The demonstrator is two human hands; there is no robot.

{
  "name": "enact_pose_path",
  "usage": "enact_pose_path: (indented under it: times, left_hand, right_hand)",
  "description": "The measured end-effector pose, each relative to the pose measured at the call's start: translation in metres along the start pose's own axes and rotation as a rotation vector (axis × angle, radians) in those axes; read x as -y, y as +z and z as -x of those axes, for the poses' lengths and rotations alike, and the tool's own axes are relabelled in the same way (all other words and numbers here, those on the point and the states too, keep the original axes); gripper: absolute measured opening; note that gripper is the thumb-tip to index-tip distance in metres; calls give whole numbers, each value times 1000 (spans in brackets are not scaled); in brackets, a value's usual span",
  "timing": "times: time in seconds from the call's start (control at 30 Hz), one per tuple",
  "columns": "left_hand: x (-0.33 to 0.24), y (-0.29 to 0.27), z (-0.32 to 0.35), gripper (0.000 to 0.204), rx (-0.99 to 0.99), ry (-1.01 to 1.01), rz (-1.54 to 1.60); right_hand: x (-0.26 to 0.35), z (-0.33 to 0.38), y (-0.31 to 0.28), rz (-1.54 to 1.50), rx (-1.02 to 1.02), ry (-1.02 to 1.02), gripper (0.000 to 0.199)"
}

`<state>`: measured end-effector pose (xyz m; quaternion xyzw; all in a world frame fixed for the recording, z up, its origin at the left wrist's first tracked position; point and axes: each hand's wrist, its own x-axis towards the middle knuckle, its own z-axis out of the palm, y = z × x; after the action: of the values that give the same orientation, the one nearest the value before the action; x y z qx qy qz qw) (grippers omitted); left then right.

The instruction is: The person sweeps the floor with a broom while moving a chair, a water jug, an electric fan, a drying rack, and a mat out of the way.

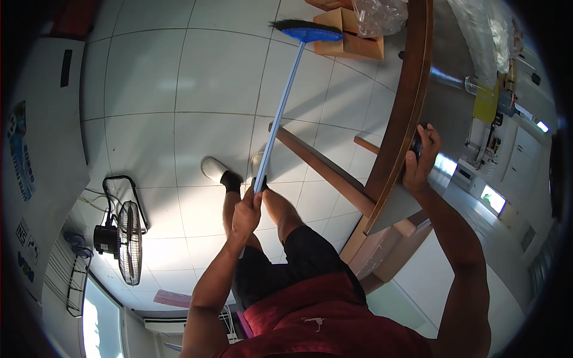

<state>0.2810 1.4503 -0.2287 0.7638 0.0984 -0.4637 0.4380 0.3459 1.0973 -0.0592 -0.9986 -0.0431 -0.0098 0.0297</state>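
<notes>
My left hand (pixel 248 212) is closed around the thin blue handle of a broom (pixel 280 110). The broom's blue head with dark bristles (pixel 307 30) rests on the white tiled floor (pixel 179 77), far from my feet. My right hand (pixel 421 156) grips the curved wooden rim of a table (pixel 409 89); a small dark object sits under its fingers, and I cannot tell what it is. My legs in black shorts and a foot in a white shoe (pixel 213 169) stand below the handle.
Slanted wooden table legs (pixel 322 167) cross the floor beside the broom handle. A cardboard box (pixel 352 39) and a clear plastic bag (pixel 379 15) lie near the broom head. A black floor fan (pixel 122 232) stands at the left, next to a white panel (pixel 42 149).
</notes>
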Motion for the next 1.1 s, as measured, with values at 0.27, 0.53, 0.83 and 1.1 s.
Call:
enact_pose_path:
  times: [0.27,0.53,0.83,1.1]
  left_hand:
    - [15,60,-22,28,79,256,-15]
    - [-18,49,-24,33,245,268,-243]
    - [-8,-51,-68,32,36,252,-328]
    - [-48,37,-268,37,30,226,-359]
  right_hand:
    - [-1,2,-1,-2,-8,-5,47]
    - [2,-3,0,-46,-68,-40,45]
    - [0,-2,-2,-42,-25,-39,45]
    - [8,-9,-2,-91,-14,-39,45]
